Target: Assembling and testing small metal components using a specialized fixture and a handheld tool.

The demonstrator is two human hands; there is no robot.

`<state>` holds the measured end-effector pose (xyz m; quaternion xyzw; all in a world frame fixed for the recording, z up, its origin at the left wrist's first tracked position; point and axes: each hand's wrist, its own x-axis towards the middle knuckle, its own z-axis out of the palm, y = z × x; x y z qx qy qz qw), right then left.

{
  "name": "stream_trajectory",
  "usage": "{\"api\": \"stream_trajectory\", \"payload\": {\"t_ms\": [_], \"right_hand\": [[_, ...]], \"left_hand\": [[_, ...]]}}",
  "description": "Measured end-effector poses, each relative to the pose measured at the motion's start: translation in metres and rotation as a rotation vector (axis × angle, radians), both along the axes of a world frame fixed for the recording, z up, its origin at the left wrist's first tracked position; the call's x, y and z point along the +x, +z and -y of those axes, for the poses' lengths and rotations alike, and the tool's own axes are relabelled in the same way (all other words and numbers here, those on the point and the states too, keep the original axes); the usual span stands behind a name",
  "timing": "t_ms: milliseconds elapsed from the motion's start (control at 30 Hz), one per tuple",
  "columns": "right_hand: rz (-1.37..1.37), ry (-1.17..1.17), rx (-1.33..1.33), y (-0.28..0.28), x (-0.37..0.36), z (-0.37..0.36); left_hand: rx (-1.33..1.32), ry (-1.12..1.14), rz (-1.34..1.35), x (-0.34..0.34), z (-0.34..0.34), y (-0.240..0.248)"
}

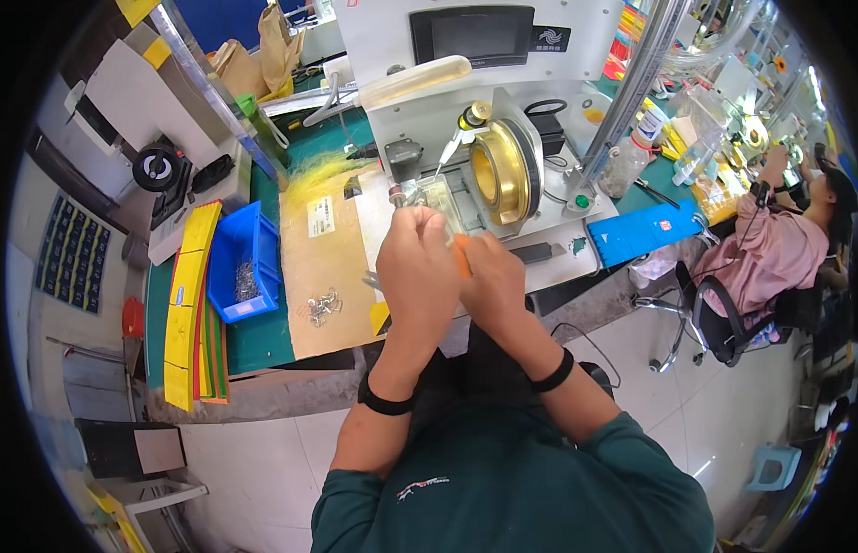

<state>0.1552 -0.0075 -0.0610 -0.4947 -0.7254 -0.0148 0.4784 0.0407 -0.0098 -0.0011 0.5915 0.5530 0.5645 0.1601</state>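
Observation:
My left hand (413, 267) is closed in a pinch in front of the machine (383, 120), its fingertips close to a small metal fitting (396, 195). What it holds, if anything, is hidden behind the fingers. Beside it, my right hand (493, 281) is closed around a small orange piece (460, 256), which shows between the two hands; its kind cannot be made out. Just beyond my hands stands a gold-coloured wheel (489, 175) with a dark rim. A white pen-shaped nozzle (449, 152) points down to its left.
A blue bin (266, 249) of small metal parts stands at left, beside stacked yellow strips (182, 323). Loose metal pieces (325, 307) lie on a brown board (309, 267) near yellow threads (323, 175). At right are a blue pad (645, 233), a plastic bottle (624, 166) and a seated person (770, 221).

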Motion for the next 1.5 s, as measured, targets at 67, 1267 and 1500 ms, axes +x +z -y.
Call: {"api": "stream_trajectory", "payload": {"t_ms": [67, 1267, 1500], "right_hand": [[-0.003, -0.033, 0.001, 0.0, -0.001, 0.003], [-0.866, 0.204, -0.729, 0.057, -0.013, 0.08], [-0.539, 0.232, -0.507, 0.056, -0.016, 0.111]], "left_hand": [[-0.021, -0.002, -0.002, -0.002, 0.0, -0.004], [-0.248, -0.31, 0.482, -0.01, 0.019, 0.001], [-0.152, -0.153, 0.096, -0.017, 0.022, 0.014]]}}
